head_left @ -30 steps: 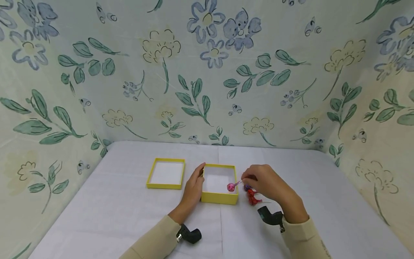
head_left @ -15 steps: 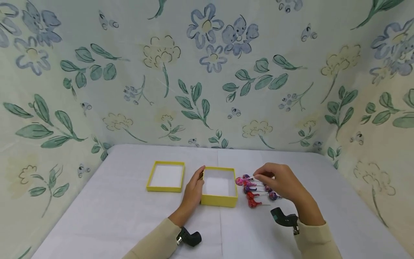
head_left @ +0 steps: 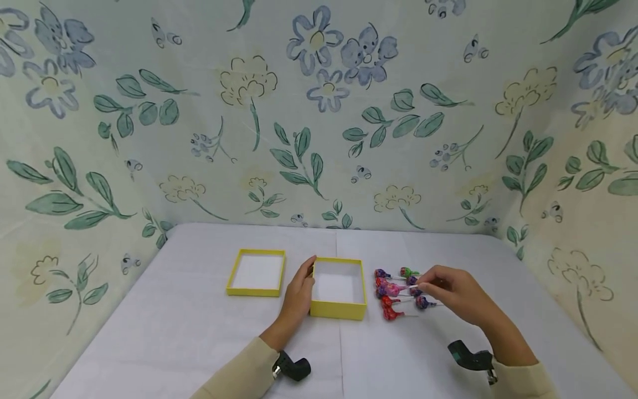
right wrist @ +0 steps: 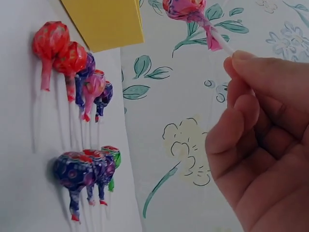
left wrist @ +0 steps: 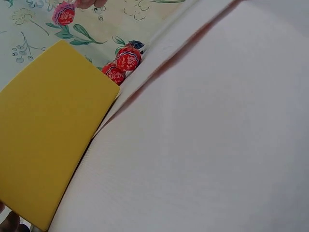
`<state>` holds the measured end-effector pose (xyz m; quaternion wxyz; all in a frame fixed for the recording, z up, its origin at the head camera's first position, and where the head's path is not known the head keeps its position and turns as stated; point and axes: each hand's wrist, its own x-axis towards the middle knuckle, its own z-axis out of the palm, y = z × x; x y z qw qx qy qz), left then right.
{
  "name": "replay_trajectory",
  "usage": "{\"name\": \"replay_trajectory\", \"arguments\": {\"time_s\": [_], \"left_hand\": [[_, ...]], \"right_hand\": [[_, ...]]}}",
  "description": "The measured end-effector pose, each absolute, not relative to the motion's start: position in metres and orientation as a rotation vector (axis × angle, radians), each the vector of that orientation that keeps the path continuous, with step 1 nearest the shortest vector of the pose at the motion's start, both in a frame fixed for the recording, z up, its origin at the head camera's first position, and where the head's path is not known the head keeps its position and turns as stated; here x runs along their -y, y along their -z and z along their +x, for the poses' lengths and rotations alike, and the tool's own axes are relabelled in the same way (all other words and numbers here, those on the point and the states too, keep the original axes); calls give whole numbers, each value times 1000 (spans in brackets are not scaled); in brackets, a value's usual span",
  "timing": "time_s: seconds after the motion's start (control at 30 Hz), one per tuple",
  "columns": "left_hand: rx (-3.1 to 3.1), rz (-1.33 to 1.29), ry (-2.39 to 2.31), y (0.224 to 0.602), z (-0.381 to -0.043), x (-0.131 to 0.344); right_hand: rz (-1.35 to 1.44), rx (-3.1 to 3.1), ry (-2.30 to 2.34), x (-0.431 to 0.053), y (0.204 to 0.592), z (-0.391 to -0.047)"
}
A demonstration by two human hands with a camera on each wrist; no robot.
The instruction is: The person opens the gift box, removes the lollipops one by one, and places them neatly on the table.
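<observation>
In the head view my right hand (head_left: pixel 461 293) pinches the white stick of a pink lollipop (head_left: pixel 392 290) between thumb and fingertips. The right wrist view shows this pink lollipop (right wrist: pixel 186 8) raised, apart from the lollipops on the table, its wrapped head pointing away from the fingers. Below it lie two groups of wrapped lollipops, with red ones (head_left: pixel 392 314), purple ones (head_left: pixel 422 302) and a green one (head_left: pixel 406 271). My left hand (head_left: pixel 296 296) rests along the left wall of a yellow box (head_left: pixel 338 310), fingers mostly straight. The box's visible inside is white and holds nothing.
A shallow yellow lid (head_left: pixel 253 292) lies left of the box, its white inside facing up. White cloth (head_left: pixel 189 332) covers the table. A floral curtain (head_left: pixel 319 166) hangs behind and at both sides.
My right hand has carried the pink lollipop rightward from the box's right edge to above the other lollipops, then slightly nearer me. The left hand stays at the box.
</observation>
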<state>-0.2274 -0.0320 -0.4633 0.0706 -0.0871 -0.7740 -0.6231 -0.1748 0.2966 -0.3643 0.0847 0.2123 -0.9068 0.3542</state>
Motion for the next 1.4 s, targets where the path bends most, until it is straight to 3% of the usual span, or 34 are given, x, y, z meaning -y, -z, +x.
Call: {"name": "replay_trajectory", "arguments": {"time_s": [0.57, 0.97, 1.4], "left_hand": [[2322, -257, 1892, 462, -222, 35], [2311, -282, 1890, 464, -228, 38], [2312, -303, 1878, 463, -228, 34]], "right_hand": [[637, 2681, -1378, -331, 381, -175], [460, 2826, -1391, -360, 395, -185], [482, 2964, -1417, -375, 399, -187]]}}
